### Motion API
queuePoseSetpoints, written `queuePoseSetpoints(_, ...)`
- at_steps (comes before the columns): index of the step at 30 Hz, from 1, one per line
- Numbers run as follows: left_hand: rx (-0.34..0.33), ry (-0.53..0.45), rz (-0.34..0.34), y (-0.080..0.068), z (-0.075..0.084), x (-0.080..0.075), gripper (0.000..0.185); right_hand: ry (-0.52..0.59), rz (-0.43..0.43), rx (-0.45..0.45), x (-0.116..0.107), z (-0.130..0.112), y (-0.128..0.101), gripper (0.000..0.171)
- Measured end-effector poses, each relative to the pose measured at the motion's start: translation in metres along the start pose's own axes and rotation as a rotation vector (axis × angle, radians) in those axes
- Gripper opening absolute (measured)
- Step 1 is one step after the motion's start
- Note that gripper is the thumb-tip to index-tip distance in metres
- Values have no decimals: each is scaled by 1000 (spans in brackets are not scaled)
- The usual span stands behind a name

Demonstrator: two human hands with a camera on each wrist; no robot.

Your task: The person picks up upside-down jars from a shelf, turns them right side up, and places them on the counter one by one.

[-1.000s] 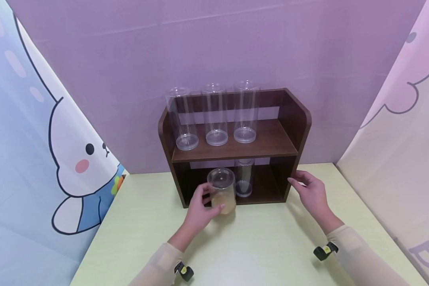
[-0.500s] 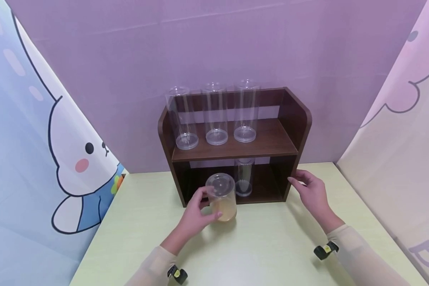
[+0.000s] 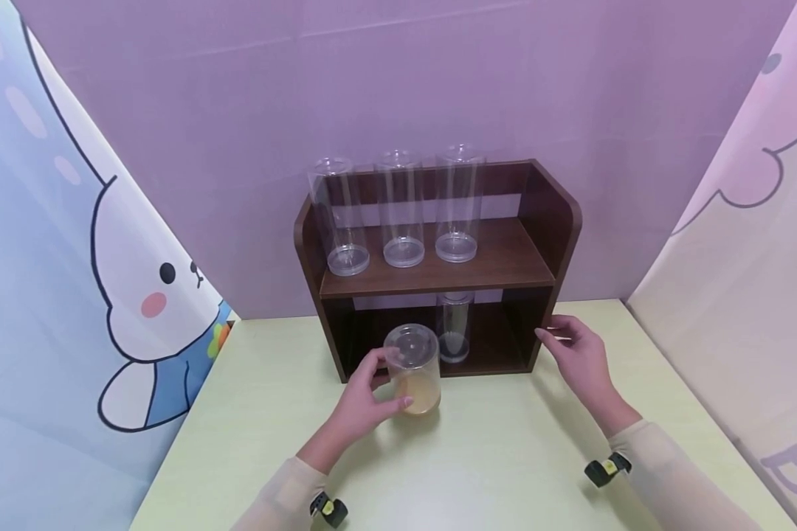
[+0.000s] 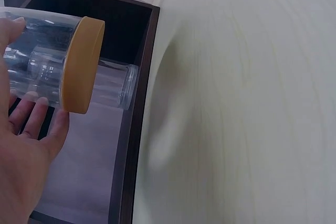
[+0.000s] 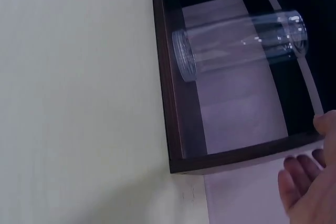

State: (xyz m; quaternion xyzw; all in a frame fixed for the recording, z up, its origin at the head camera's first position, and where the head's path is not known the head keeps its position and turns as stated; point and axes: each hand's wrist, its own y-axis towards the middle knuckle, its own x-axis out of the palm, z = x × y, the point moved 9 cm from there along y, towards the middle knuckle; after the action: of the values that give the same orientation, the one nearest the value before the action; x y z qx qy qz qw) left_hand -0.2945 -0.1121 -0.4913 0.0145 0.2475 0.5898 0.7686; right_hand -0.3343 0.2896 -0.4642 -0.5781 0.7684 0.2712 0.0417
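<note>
My left hand (image 3: 367, 402) grips a clear cylindrical jar (image 3: 412, 361) in front of the shelf's lower opening. Thumb and fingers wrap its left side. An orange-yellow cap (image 4: 83, 65) covers the jar's lower end, just above or at the table; contact cannot be made out. My right hand (image 3: 581, 361) holds the front edge of the dark brown shelf's (image 3: 541, 346) right side panel, thumb at the edge and fingers outside. A narrower clear container (image 5: 239, 45) stands on the lower level, behind and to the right of the jar.
Three tall clear cylinders (image 3: 402, 214) stand on the upper level, towards its left and middle. The pale table (image 3: 491, 457) spreads in front of the shelf, and a purple cloth (image 3: 239, 147) hangs behind. Printed cloths flank both sides.
My left hand has brought the jar down and slightly towards me, out from the shelf's front; in the last half second it hardly moves. My right hand has stayed at the side panel.
</note>
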Motion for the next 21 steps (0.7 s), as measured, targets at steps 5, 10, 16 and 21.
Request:
queuePoseSetpoints(5, -3, 7, -8, 1, 0, 1, 78, 14, 36, 43, -6, -5, -16, 27)
queuePoseSetpoints(10, -9, 10, -15, 0, 0, 2, 77, 79, 23, -13, 0, -21, -26, 23)
queuePoseSetpoints(16, -11, -16, -43, 0, 6, 8, 76, 96, -124, -141, 21, -56, -35, 27)
queuePoseSetpoints(21, -17, -26, -60, -1, 5, 14, 76, 131, -304, -235, 44, -84, -46, 34)
